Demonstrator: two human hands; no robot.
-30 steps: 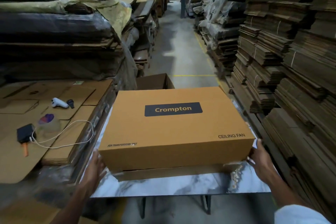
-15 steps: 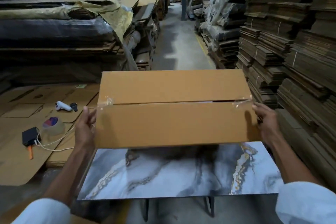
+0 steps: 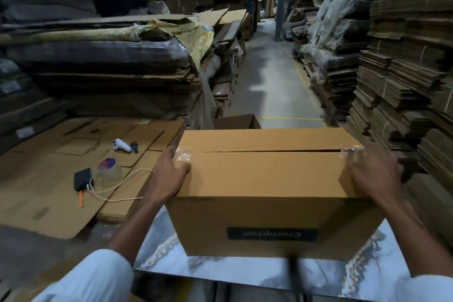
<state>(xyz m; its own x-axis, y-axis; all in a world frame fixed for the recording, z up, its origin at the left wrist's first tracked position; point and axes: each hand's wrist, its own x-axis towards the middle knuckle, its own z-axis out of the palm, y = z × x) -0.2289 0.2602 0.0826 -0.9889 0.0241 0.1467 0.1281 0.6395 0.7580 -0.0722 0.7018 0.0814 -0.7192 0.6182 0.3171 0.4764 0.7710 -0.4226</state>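
A brown cardboard box (image 3: pixel 264 179) marked Crompton stands on the marble-patterned table (image 3: pixel 245 272). Its seamed side faces up, with clear tape at both ends of the seam. The label on the near face reads upside down. My left hand (image 3: pixel 166 179) grips the box's top left edge, thumb on top and fingers along the side. My right hand (image 3: pixel 372 176) is blurred and lies over the top right edge with its fingers stretched toward the tape.
Flat cardboard sheets (image 3: pixel 49 191) to the left carry a clear tape roll (image 3: pixel 109 169), a black device (image 3: pixel 82 179) with a white cable, an orange cutter (image 3: pixel 81 200) and a white tool (image 3: pixel 121 145). An open carton (image 3: pixel 235 121) stands behind the box. Tall cardboard stacks (image 3: pixel 404 81) line the aisle.
The box was lifted off the table, turned over toward me and set down with the seam up. Both hands shifted from its lower side edges to its top edges.
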